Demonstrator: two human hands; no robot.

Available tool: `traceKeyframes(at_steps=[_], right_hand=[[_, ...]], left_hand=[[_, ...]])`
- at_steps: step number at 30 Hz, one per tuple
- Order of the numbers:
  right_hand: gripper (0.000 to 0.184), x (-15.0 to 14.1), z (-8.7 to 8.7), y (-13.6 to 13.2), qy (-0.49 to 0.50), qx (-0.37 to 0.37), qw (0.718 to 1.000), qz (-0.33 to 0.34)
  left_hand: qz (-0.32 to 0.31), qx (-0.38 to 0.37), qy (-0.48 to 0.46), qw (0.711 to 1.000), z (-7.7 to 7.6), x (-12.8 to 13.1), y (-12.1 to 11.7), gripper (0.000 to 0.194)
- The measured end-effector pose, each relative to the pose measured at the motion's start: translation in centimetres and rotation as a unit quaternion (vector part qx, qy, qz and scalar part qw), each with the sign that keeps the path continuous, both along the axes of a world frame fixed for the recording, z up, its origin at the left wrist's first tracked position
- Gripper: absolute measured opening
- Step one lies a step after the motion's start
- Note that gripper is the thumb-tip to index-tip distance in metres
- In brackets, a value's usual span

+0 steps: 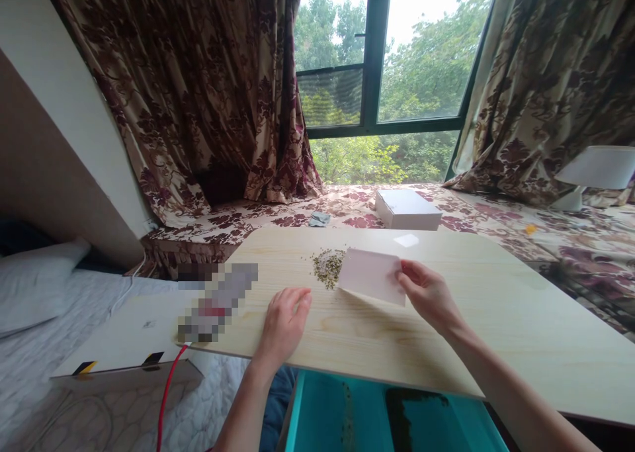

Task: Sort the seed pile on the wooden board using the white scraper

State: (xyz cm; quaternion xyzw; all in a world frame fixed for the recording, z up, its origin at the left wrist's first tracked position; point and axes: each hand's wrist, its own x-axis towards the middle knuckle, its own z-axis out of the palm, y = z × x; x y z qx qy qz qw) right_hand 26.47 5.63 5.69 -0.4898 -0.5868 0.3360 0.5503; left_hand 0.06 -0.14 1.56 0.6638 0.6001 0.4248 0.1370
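Observation:
A small pile of greenish and pale grains or beans (328,268), too small to name surely, lies on the light wooden table (496,306). My right hand (429,293) pinches the right edge of a stiff white card (372,274). The card is tilted, and its left edge meets the right side of the pile. To the near left of the pile, my left hand (285,319) rests on the tabletop, fingers loosely extended and holding nothing. Below the table's front edge sits a turquoise bin (367,415) with some grains and a dark mass inside.
Behind the table, a white box (409,208) and a folded grey cloth (319,219) lie on the flowered window seat. A small white piece (405,240) is near the table's far edge. A blurred-out device (213,306) with a red cable (169,392) occupies the left end.

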Motion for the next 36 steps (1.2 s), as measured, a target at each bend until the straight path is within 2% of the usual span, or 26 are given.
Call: traceKeyframes(at_steps=[9, 15, 20, 30, 33, 36], right_hand=[[0.024, 0.3, -0.2, -0.7, 0.018, -0.074, 0.997, 0.027], [0.026, -0.3, -0.2, 0.3, 0.028, -0.091, 0.995, 0.033], [0.025, -0.9, -0.2, 0.5, 0.011, -0.132, 0.988, 0.074], [0.031, -0.5, -0.1, -5.1, -0.005, -0.168, 0.969, 0.182], [0.032, 0.3, 0.3, -5.5, -0.007, -0.147, 0.976, 0.164], [0.033, 1.9, 0.8, -3.9, 0.009, -0.106, 0.992, 0.074]], left_hand=[[0.0, -0.003, -0.005, 1.0, 0.0, 0.0, -0.1, 0.032], [-0.005, -0.005, -0.017, 1.0, 0.0, 0.0, 0.0, 0.033], [-0.008, -0.021, -0.045, 0.999, 0.1, -0.1, 0.0, 0.036], [-0.008, -0.022, -0.045, 0.999, 0.4, 0.0, -0.2, 0.037], [-0.008, -0.023, -0.04, 0.999, 0.4, 0.0, -0.2, 0.037], [-0.003, -0.019, -0.034, 0.999, 0.3, 0.0, -0.2, 0.037]])
